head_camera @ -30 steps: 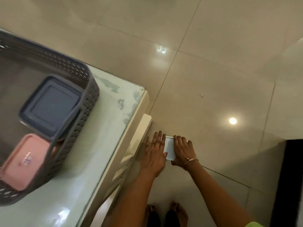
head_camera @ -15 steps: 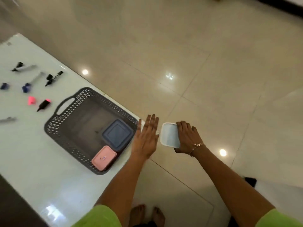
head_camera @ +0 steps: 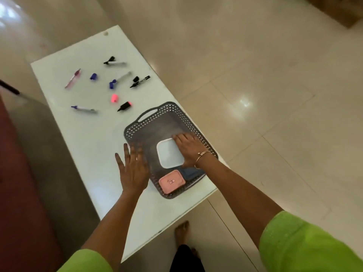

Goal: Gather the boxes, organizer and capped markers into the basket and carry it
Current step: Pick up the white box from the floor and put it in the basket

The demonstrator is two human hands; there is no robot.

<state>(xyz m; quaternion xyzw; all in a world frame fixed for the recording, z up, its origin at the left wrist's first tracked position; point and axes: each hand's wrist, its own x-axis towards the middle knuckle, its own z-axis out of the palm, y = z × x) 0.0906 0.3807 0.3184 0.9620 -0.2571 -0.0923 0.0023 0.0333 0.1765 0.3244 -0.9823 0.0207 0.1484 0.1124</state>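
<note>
1. Far left of the counter: I count six markers lying scattered, well apart from the basket. At least two loose caps lie among them, so I judge several to be uncapped. None is in the basket. This part is not yet begun.

2. Left hand: fingers spread and straight, palm down, holding nothing. It sits at the basket's left rim. I cannot tell whether it is touching the rim or the counter.

3. Basket: it stands on the counter's near right end with its handle pointing away from me. The pink box lies in the near corner. The blue box is just beside it and partly hidden under the right forearm.

4. White box: inside the basket, mid-floor. I cannot tell whether it is fully set down.

5. Right hand: fingers curled over the white box's right edge, gripping it.

Assessment: three boxes are in or nearly in. I see no organizer. Outstanding are capping and loading the markers, the organizer, and the carry.
</note>
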